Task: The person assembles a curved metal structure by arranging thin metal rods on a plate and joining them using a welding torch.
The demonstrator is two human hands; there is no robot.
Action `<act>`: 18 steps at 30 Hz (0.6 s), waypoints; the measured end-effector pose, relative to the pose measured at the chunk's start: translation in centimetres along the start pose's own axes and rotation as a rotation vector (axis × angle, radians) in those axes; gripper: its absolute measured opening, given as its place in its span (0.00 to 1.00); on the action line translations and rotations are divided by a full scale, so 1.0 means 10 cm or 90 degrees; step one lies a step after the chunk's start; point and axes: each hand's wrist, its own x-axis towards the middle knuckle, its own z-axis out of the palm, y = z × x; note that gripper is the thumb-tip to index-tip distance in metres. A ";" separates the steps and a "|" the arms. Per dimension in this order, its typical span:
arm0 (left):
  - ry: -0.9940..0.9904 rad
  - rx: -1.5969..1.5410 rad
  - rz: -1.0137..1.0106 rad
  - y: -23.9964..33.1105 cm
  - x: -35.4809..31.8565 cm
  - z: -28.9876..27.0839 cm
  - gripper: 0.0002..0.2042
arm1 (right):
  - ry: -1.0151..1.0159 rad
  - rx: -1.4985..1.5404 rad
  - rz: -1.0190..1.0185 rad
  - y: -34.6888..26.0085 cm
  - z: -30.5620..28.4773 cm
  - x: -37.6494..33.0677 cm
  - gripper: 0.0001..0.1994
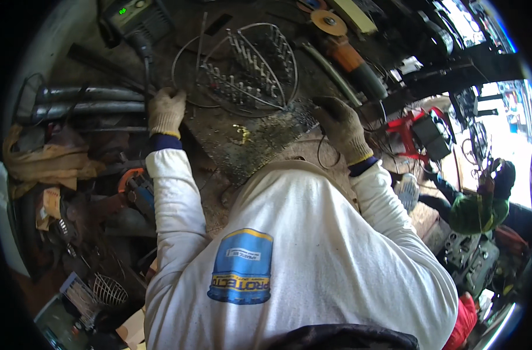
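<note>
My left hand (167, 112), in a knitted work glove, is closed beside the left edge of a dark, grimy metal plate (219, 137); whatever its fingers grip is hidden. At the plate's right side, my right hand (343, 127) wears a matching glove with darkened fingers. These fingers are bent and pressed together, and I cannot make out what is in them. Between and beyond the hands stands a rack of upright metal pegs or bolts (251, 61), with thin wire loops (293, 87) curving around it. Dark filings and a yellow mark (241, 134) show on the plate.
An orange angle grinder (350, 58) lies at the far right. Metal tubes (94, 93) and a brown cloth (50, 157) are on the left. A machine with a green display (132, 14) stands far left. Another person (482, 207) is at the right, near a red stand (403, 134).
</note>
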 end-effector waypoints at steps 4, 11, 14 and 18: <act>0.030 -0.100 -0.016 0.05 -0.28 0.00 0.22 | 0.067 0.023 0.121 0.04 -0.14 -0.04 0.17; 0.239 -0.201 0.191 -0.20 -0.60 0.41 0.21 | 0.127 0.019 0.169 0.31 -0.28 -0.09 0.17; 0.260 -0.158 0.229 -0.17 -0.71 0.45 0.20 | 0.108 0.022 0.164 0.26 -0.21 -0.07 0.17; 0.315 -0.108 0.266 -0.06 -0.79 0.41 0.18 | 0.074 -0.009 0.118 0.07 -0.19 -0.01 0.16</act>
